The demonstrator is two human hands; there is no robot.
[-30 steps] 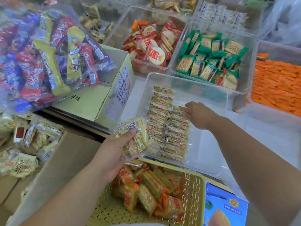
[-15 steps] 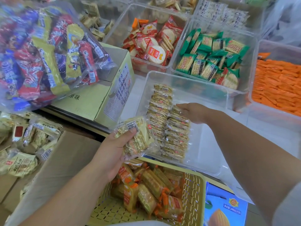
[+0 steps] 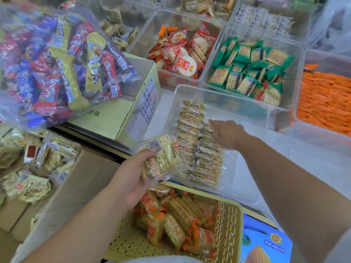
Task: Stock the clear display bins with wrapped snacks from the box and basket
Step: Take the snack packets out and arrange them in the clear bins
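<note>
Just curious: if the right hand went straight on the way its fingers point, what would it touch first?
Probably the left row of wrapped snacks in the clear bin; the right hand aims there, though height is unclear.

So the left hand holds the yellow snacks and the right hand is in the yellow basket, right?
Not quite. The left hand does hold the yellow snacks, but the right hand is in the clear bin, touching the rows of snacks there, not in the yellow basket. The head view shows it.
</note>
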